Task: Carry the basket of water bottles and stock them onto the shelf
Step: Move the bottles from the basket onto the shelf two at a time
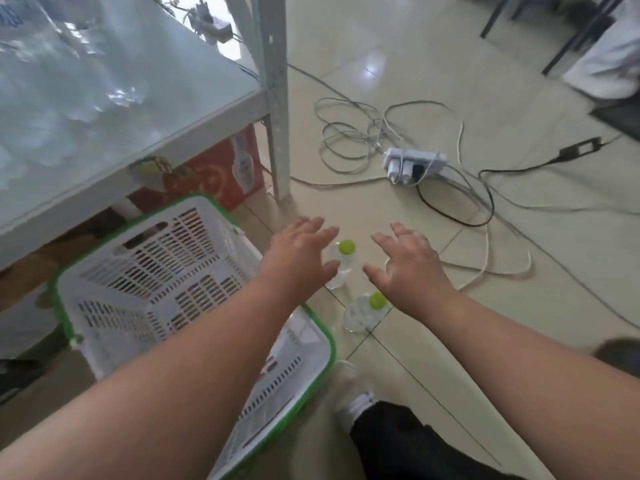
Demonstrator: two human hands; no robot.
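A white slatted basket with a green rim [145, 285] stands on the floor at the lower left, with nothing visible inside it. Two clear water bottles with green caps stand upright on the tiles to its right: one [343, 258] between my hands, the other [363, 311] nearer, just under my right wrist. My left hand [301, 254] hovers open, fingers spread, just left of the farther bottle. My right hand [408, 268] is open as well, to that bottle's right. The grey metal shelf [104, 98] fills the upper left, with blurred clear bottles on it.
A shelf post [277, 98] stands ahead of the basket. A red carton [221, 174] sits under the shelf. A white power strip [414, 164] and tangled cables [353, 140] lie on the tiles ahead and to the right. My shoe [353, 403] is at the bottom.
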